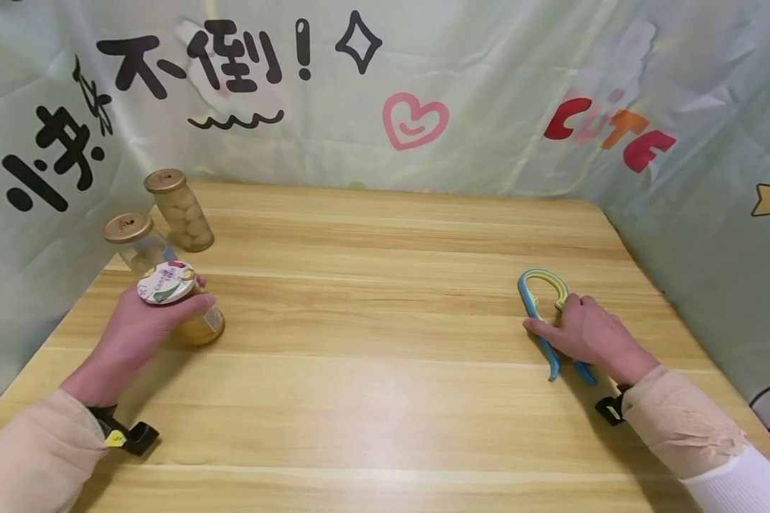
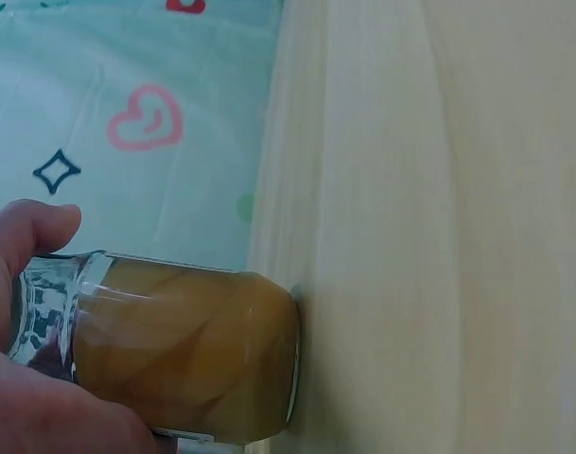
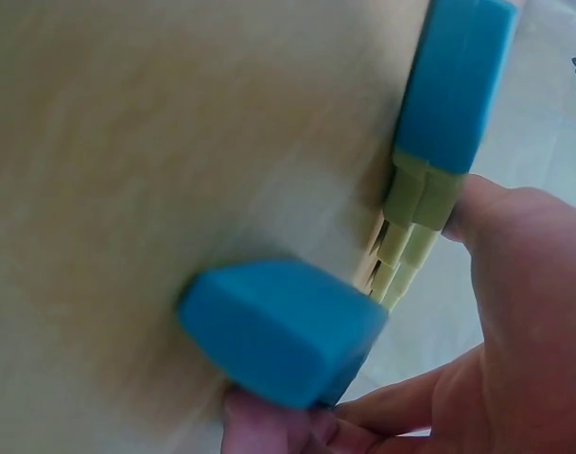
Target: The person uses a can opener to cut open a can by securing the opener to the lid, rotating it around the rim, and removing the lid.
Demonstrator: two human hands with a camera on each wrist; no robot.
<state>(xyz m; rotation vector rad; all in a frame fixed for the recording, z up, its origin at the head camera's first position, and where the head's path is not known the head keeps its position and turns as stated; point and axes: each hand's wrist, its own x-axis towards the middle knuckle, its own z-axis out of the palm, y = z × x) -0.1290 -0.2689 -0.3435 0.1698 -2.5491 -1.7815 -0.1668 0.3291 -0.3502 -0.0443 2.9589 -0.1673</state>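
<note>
At the left of the table, my left hand [image 1: 131,320] grips a glass jar of yellow fruit pieces [image 2: 193,350] near its neck. A white patterned lid [image 1: 167,283] tops the jar, whose base appears to meet the tabletop in the left wrist view. Over on the right, my right hand [image 1: 590,331] holds a blue and yellow-green jar opener [image 1: 547,349] low over the table. Thumb and fingers take it from both sides, and its curved end points away from me. The palm hides part of one handle.
Two more jars with gold lids stand at the back left, one holding pale round pieces [image 1: 185,217], the other partly hidden jar [image 1: 142,251] just behind my left hand. A wooden tabletop [image 1: 372,335] spreads between the hands. Printed cloth [image 1: 488,85] encloses the back and sides.
</note>
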